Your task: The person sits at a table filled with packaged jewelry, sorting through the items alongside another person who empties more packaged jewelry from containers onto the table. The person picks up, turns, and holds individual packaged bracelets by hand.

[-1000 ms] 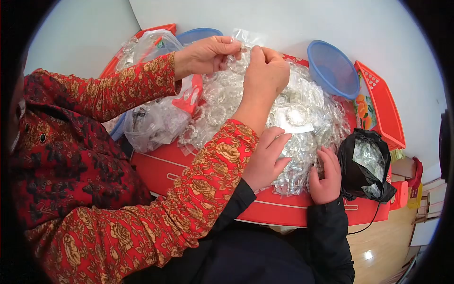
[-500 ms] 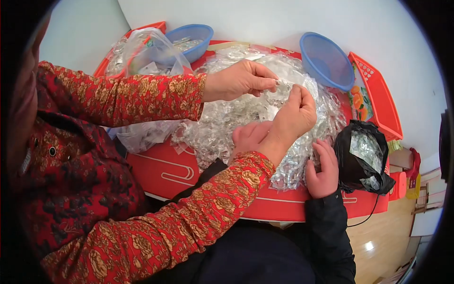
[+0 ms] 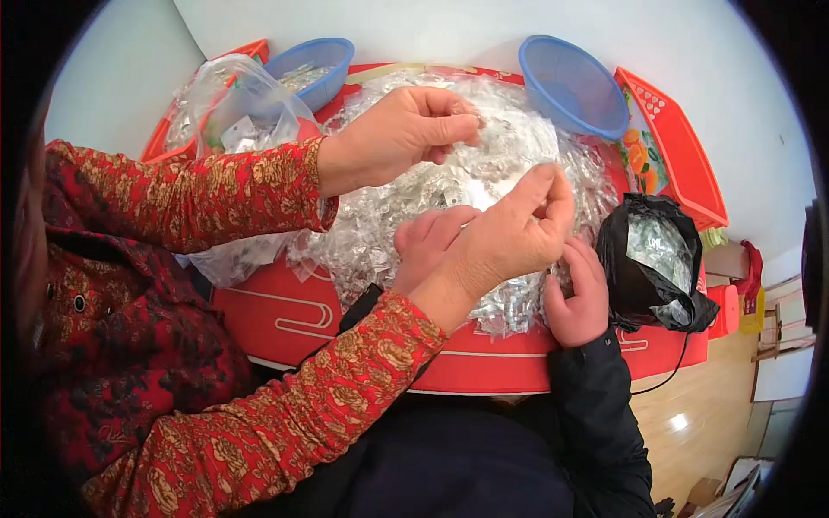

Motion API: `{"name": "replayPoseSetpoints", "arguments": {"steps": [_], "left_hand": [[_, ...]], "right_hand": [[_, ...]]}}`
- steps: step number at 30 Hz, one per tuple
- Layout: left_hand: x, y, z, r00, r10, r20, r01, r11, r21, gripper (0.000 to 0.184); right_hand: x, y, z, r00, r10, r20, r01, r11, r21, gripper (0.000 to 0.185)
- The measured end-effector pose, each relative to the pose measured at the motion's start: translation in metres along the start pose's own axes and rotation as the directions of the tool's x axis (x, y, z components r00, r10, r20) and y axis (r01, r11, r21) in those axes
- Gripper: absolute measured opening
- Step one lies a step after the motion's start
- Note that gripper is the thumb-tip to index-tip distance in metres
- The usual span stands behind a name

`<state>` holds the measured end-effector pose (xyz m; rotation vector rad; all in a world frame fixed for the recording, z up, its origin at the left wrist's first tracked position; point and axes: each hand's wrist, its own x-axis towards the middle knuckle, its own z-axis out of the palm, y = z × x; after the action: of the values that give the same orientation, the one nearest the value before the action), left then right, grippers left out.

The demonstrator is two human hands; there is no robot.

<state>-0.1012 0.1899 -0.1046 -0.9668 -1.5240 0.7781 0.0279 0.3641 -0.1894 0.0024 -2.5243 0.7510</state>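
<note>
My left hand [image 3: 423, 247] rests on a heap of small clear plastic packets [image 3: 380, 224], its fingers laid loosely over them and holding nothing I can see. A co-worker's forearm hides part of it. At the heap's right edge, my right hand [image 3: 580, 298] lies with thumb and fingers apart, touching packets, nothing held. Above my hands are the co-worker's two hands, in red flowered sleeves [image 3: 345, 363]. One co-worker hand [image 3: 397, 134] pinches something tiny I cannot make out; the other co-worker hand [image 3: 509, 229] has fingertips pressed together near my right hand.
A black plastic bag [image 3: 617, 259] of packets stands beside my right hand on the red table [image 3: 268, 315]. Behind are an empty blue basin [image 3: 574, 86], a red basket [image 3: 686, 147] and another blue basin [image 3: 332, 82] with packets. A clear bag [image 3: 220, 86] sits at the left.
The co-worker's hands have moved apart, one up and left, the other slightly down. The view has shifted a little; my hands stay resting on the heap.
</note>
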Motion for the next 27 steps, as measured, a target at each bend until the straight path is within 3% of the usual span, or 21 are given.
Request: {"name": "replayPoseSetpoints", "arguments": {"steps": [1, 2, 3, 4, 6, 10, 15, 27], "left_hand": [[-0.004, -0.002, -0.008, 0.969, -0.159, 0.188, 0.21, 0.934, -0.291, 0.01], [-0.009, -0.003, -0.016, 0.882, -0.241, 0.405, 0.436, 0.744, -0.506, 0.01], [-0.014, -0.001, -0.024, 0.752, -0.233, 0.616, 0.643, 0.461, -0.611, 0.011], [-0.022, 0.004, -0.025, 0.66, -0.23, 0.715, 0.751, 0.207, -0.627, 0.01], [-0.035, 0.012, -0.023, 0.611, -0.292, 0.736, 0.755, -0.066, -0.652, 0.011], [-0.055, 0.042, -0.027, 0.66, -0.384, 0.646, 0.62, -0.206, -0.757, 0.014], [-0.065, 0.09, -0.044, 0.66, -0.392, 0.641, 0.569, -0.297, -0.767, 0.022], [-0.069, 0.075, -0.027, 0.689, -0.352, 0.634, 0.564, -0.288, -0.773, 0.043]], "right_hand": [[0.0, 0.001, 0.0, 1.0, -0.003, -0.002, 0.003, 1.0, -0.004, 0.046], [-0.001, 0.001, 0.001, 1.0, -0.005, -0.004, 0.005, 1.0, -0.008, 0.046], [-0.001, 0.002, 0.001, 1.0, -0.005, -0.002, 0.005, 1.0, -0.012, 0.046], [-0.001, 0.003, 0.001, 1.0, -0.006, -0.001, 0.006, 1.0, -0.018, 0.045], [-0.002, 0.004, 0.002, 1.0, -0.009, 0.001, 0.009, 1.0, -0.021, 0.045], [-0.002, 0.007, 0.004, 1.0, -0.007, 0.004, 0.008, 1.0, -0.011, 0.045], [-0.002, 0.005, 0.003, 1.0, -0.027, -0.002, 0.027, 1.0, -0.011, 0.042], [-0.006, 0.011, 0.009, 0.995, -0.075, -0.061, 0.074, 0.997, -0.018, 0.038]]}}
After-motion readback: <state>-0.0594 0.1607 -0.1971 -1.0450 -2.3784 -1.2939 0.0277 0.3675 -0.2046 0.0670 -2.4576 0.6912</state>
